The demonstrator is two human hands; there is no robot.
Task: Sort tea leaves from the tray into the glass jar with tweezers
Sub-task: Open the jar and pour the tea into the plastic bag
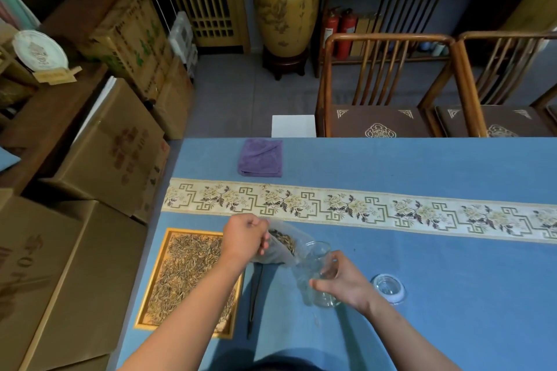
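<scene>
While nothing is being picked one by one yet, status as I see it from across the room:

left hand point(244, 238): fingers point(265, 242) closed around a clear bag point(281, 245) with tea leaves inside, bag tipped toward the jar mouth.
right hand point(343, 281): fingers wrapped around the glass jar point(316, 274), tilting it toward the bag; jar base near or on the surface point(422, 166), cannot tell which.
jar contents: looks empty or nearly so; glass is blurred, hard to say.
tweezers point(254, 295): lying on the surface between tray and jar, partly under the left forearm, not held.
tray point(150, 289): gold-framed, on the surface at the person's left, covered edge to edge with tea leaves point(187, 274).
lid point(388, 288): off, lying just right of the jar.
stray bits: a few leaves on the surface in front of the jar.
purple cloth point(260, 161): folded, far side, well apart from the work.
progress: judged very early; tray load looks untouched, jar open and ready.
left to do: essentially all tweezer sorting, then lid back on.
risk: leaves spilling past the jar rim during the tilt.
</scene>
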